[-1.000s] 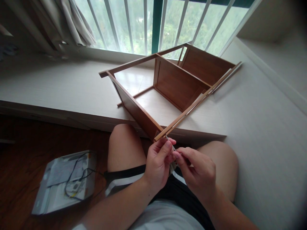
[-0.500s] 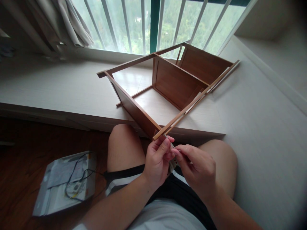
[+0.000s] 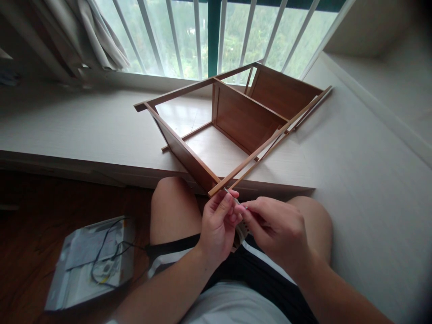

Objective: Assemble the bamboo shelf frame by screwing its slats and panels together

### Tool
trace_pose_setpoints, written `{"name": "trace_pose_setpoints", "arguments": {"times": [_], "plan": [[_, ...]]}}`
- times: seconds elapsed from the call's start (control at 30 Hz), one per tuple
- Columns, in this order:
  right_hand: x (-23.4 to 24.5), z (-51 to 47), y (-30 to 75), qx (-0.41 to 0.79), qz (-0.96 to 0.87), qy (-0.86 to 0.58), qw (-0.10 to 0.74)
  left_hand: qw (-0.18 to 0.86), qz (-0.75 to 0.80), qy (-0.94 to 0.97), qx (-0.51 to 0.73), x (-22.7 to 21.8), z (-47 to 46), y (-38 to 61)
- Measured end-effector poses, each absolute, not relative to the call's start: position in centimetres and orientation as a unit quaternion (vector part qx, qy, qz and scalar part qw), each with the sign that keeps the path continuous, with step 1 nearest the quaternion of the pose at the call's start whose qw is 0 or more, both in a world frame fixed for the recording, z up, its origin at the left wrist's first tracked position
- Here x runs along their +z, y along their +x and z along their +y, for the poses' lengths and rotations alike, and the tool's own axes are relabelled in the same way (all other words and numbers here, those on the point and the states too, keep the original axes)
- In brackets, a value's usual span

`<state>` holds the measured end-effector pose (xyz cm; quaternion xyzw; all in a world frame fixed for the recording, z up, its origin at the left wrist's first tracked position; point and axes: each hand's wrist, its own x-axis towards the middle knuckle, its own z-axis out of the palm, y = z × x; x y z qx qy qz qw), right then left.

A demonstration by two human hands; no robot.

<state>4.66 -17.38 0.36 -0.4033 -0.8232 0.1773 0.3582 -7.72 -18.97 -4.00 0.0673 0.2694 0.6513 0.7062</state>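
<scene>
A brown wooden shelf frame (image 3: 236, 117) lies on its side on a white ledge (image 3: 87, 130), one corner jutting over the ledge's front edge toward my lap. Just below that corner my left hand (image 3: 218, 227) and my right hand (image 3: 275, 229) meet above my thighs. Both are closed in a pinch on a small clear plastic packet (image 3: 241, 229) that I cannot make out well. A thin pale sliver shows above my left thumb. A loose wooden slat (image 3: 270, 141) leans along the frame's right side.
A grey box with papers and a black cable (image 3: 91, 261) lies on the dark wooden floor to my left. A barred window (image 3: 209, 36) and a bunched curtain (image 3: 87, 31) stand behind the ledge. A white surface (image 3: 371, 180) stretches to my right.
The view has shifted a little, so the frame sits slightly lower left. My hands stay together on the packet, with my right hand edging leftward over it.
</scene>
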Motion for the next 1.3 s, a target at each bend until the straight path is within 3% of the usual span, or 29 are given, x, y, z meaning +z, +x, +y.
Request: {"name": "trace_pose_setpoints", "arguments": {"times": [0.17,0.33,0.43,0.53,0.77,0.93,1.1,1.3], "plan": [[-0.1,-17.8,3.3,0.504,-0.601,-0.473,0.401,0.699,0.272,0.075,0.658,-4.0,-18.9,-7.8],[-1.4,-17.6,2.7,0.782,-0.289,-0.389,0.391,0.686,0.302,0.083,0.657,-4.0,-18.8,-7.9],[-2.2,-17.6,2.6,0.888,-0.117,-0.289,0.337,0.681,0.339,0.081,0.644,-3.8,-18.7,-8.0],[-2.6,-17.9,2.4,0.920,-0.050,-0.238,0.308,0.683,0.359,0.083,0.630,-3.6,-18.6,-8.2],[-2.5,-18.8,1.9,0.800,-0.241,-0.379,0.398,0.666,0.369,0.093,0.642,-3.8,-18.8,-8.1],[-1.9,-19.1,2.8,0.523,-0.532,-0.505,0.434,0.678,0.338,0.100,0.645,-3.9,-18.9,-7.9],[-1.9,-18.7,3.6,0.208,-0.757,-0.472,0.401,0.684,0.322,0.101,0.647,-3.9,-19.0,-7.9],[-1.5,-18.2,3.7,0.142,-0.815,-0.416,0.379,0.686,0.312,0.079,0.652,-4.1,-19.0,-8.1]]}}
